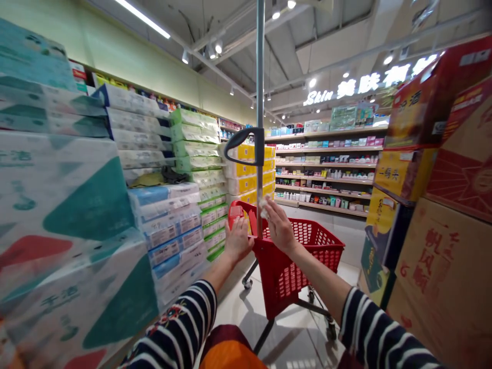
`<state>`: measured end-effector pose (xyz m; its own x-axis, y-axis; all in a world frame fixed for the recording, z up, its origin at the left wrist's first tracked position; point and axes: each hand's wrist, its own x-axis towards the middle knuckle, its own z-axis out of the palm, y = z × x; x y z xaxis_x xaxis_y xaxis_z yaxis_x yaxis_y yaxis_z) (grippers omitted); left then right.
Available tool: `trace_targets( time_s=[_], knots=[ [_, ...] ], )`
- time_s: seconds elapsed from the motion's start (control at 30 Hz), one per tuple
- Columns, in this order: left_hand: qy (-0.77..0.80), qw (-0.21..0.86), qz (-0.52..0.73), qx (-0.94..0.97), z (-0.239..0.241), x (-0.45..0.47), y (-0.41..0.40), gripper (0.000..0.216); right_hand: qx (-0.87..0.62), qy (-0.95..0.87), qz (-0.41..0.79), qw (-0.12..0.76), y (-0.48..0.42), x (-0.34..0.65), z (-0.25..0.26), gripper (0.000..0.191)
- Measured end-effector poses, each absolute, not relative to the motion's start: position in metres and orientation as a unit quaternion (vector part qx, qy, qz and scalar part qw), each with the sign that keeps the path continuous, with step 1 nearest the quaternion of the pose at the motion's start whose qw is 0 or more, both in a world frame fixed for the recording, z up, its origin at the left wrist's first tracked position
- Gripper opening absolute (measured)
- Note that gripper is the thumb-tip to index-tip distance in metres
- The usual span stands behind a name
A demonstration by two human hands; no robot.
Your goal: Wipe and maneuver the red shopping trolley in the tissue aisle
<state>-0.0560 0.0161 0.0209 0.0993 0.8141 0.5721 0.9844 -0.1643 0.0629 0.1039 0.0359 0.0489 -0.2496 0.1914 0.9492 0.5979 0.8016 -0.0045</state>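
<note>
A red plastic shopping cart (284,271) with perforated sides stands on wheels in front of me. My left hand (239,241) is closed on its near left rim, by the red handle part (237,210). From the cart rises a grey metal pole (260,77) with a dark grey loop grip (246,148) on it. Just above the rim, my right hand (280,224) holds a crumpled white wipe (264,209) at the lower pole. Its fingers point up and the palm faces the pole; part of the wipe is hidden behind them.
Stacked tissue packs (169,225) line the left side, with large white-and-green packs (65,205) nearest. Cardboard boxes (446,266) are piled close on the right. Behind the cart stand shelves (326,164) of small cosmetics. A pale tiled floor (303,343) lies below.
</note>
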Motion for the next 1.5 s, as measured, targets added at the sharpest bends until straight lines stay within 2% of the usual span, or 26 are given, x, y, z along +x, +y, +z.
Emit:
trace_targets(
  time_s=[0.13,0.23,0.3,0.47,0.57,0.63,0.77,0.87,1.03,1.17,1.3,1.5],
  knots=[
    [-0.616,0.158,-0.224,-0.738,0.016,-0.05,0.016,0.067,-0.264,-0.765,-0.297,0.506,0.051,0.089,0.118,0.043],
    [-0.607,0.171,-0.231,-0.741,0.013,-0.046,0.016,0.07,-0.264,-0.779,-0.339,0.457,0.06,0.092,0.133,0.041],
    [-0.602,0.174,-0.233,-0.744,0.014,-0.046,0.016,0.072,-0.243,-0.802,-0.352,0.416,0.058,0.1,0.118,0.04],
    [-0.629,0.155,-0.209,-0.732,0.018,-0.055,0.013,0.079,-0.183,-0.864,-0.352,0.311,0.039,0.119,0.036,0.041],
    [-0.631,0.165,-0.195,-0.733,0.018,-0.061,0.011,0.078,-0.165,-0.884,-0.346,0.269,0.034,0.12,0.018,0.041],
    [-0.633,0.174,-0.185,-0.732,0.019,-0.063,0.011,0.078,-0.177,-0.88,-0.341,0.279,0.036,0.114,0.034,0.041],
    [-0.624,0.199,-0.182,-0.734,0.021,-0.059,0.014,0.082,-0.245,-0.836,-0.33,0.363,0.044,0.102,0.096,0.043],
    [-0.613,0.197,-0.188,-0.742,0.021,-0.056,0.014,0.084,-0.253,-0.837,-0.322,0.364,0.047,0.101,0.111,0.043],
    [-0.628,0.167,-0.176,-0.739,0.012,-0.07,0.011,0.08,-0.23,-0.868,-0.277,0.342,0.041,0.108,0.041,0.045],
    [-0.627,0.154,-0.191,-0.739,0.003,-0.083,0.009,0.078,-0.242,-0.865,-0.228,0.374,0.038,0.091,-0.015,0.045],
    [-0.631,0.131,-0.208,-0.736,-0.001,-0.085,0.004,0.074,-0.286,-0.841,-0.185,0.421,0.037,0.068,-0.036,0.045],
    [-0.612,0.12,-0.219,-0.75,-0.001,-0.074,-0.008,0.072,-0.28,-0.848,-0.151,0.424,0.037,0.093,-0.044,0.049]
  ],
)
